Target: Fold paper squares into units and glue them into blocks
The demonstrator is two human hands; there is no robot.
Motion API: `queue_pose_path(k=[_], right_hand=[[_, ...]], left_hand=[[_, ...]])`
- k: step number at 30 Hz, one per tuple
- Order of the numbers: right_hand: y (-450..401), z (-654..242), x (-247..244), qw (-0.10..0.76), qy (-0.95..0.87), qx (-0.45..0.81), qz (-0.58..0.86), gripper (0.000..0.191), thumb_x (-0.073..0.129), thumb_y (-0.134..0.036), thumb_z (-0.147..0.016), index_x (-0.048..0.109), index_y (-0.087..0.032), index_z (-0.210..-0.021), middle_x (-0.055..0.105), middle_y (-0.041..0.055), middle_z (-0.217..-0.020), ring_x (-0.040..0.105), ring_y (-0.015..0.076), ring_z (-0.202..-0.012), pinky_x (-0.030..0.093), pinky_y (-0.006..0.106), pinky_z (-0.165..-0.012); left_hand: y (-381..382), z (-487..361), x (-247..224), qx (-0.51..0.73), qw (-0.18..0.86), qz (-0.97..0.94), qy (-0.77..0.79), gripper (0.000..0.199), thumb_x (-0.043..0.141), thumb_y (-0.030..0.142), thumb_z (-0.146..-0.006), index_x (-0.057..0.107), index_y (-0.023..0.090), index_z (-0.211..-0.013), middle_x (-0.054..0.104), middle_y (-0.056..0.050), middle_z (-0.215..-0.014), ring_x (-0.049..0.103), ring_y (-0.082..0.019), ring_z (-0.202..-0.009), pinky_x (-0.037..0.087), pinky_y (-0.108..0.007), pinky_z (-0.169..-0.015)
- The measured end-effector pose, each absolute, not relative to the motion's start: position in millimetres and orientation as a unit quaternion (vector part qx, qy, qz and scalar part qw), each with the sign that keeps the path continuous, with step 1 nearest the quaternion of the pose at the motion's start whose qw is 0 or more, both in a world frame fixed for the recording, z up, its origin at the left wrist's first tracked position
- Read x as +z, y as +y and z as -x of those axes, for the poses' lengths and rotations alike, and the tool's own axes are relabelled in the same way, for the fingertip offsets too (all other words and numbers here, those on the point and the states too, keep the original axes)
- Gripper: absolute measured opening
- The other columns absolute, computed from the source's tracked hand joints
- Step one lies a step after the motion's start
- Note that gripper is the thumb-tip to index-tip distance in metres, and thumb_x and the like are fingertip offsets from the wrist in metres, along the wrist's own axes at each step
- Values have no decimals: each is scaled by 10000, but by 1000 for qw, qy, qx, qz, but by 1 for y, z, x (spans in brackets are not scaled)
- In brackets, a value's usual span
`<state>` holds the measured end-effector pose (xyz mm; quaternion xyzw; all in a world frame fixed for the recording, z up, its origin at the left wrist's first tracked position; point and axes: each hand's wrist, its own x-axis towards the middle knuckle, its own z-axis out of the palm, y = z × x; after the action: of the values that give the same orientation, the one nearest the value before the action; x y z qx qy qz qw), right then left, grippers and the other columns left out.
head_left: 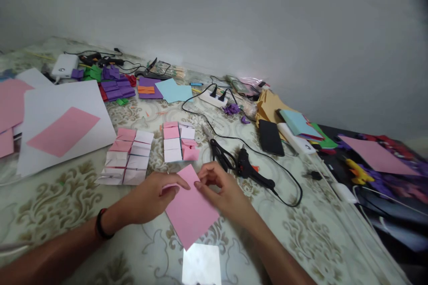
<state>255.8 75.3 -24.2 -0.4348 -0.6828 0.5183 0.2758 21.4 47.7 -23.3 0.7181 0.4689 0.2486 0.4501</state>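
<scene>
A pink sheet of paper (192, 220) lies tilted between my hands at the near middle of the table. My left hand (149, 198) grips its left edge, with the index finger stretched over the top face. On the opposite edge, my right hand (225, 193) pinches the sheet between thumb and curled fingers. Just beyond the hands are two blocks of folded pink and white paper squares, a larger block (126, 156) on the left and a smaller block (172, 143) beside it. Black-handled scissors (221, 155) and a black glue gun (252, 171) lie past my right hand.
White sheets (67, 124) with a pink piece (63, 131) on top spread at the left. A power strip (214, 98) sits at the back, its cable looping right around the glue gun. A black phone-like slab (271, 137) and stacked coloured papers (301, 122) are at the right.
</scene>
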Motion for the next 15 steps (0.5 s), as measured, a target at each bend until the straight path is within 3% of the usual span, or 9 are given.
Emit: queue_pose_path(k=[4, 6, 9, 12, 13, 15], right_hand=[[74, -254, -23, 235, -720, 494, 427, 73, 621, -269, -971, 573, -225, -938, 595, -23, -788, 564, 140, -722, 434, 248, -646], [75, -254, -22, 203, -749, 475, 415, 29, 597, -215, -969, 618, -222, -950, 636, -10, -816, 580, 147, -736, 432, 257, -655], [75, -253, -21, 178, -782, 450, 392, 151, 564, -121, -955, 675, -220, -978, 720, 23, -936, 649, 167, -838, 471, 281, -743], [74, -252, -21, 173, -797, 442, 373, 213, 551, -78, -946, 702, -219, -993, 756, 40, -1047, 691, 179, -940, 499, 294, -832], [74, -252, -22, 173, -799, 440, 372, 218, 550, -75, -947, 707, -219, -994, 761, 39, -1053, 697, 178, -944, 504, 291, -836], [73, -253, -22, 173, -800, 438, 373, 224, 552, -72, -948, 712, -220, -995, 767, 35, -1059, 703, 174, -943, 509, 281, -831]], left_hand=[[52, -20, -16, 287, 434, -710, 475, 343, 522, 190, -947, 721, 251, -1221, 770, -67, -1165, 724, -232, -1021, 570, -324, -856], [54, -18, -14, 298, 415, -699, 500, 361, 518, 247, -972, 659, 235, -1304, 762, -78, -1150, 729, -214, -941, 580, -311, -801], [56, -16, -18, 316, 377, -690, 531, 405, 535, 307, -973, 586, 215, -1364, 725, -110, -1224, 724, -182, -809, 590, -310, -746], [60, -14, -30, 319, 357, -688, 545, 426, 553, 330, -957, 564, 205, -1365, 484, -191, -1561, 718, -153, -743, 608, -329, -709], [61, -13, -33, 313, 354, -689, 550, 427, 554, 328, -953, 566, 201, -1361, 447, -203, -1590, 721, -155, -738, 612, -336, -710], [64, -12, -38, 306, 345, -693, 555, 418, 545, 311, -944, 578, 200, -1345, 543, -193, -1510, 743, -196, -818, 612, -334, -716]])
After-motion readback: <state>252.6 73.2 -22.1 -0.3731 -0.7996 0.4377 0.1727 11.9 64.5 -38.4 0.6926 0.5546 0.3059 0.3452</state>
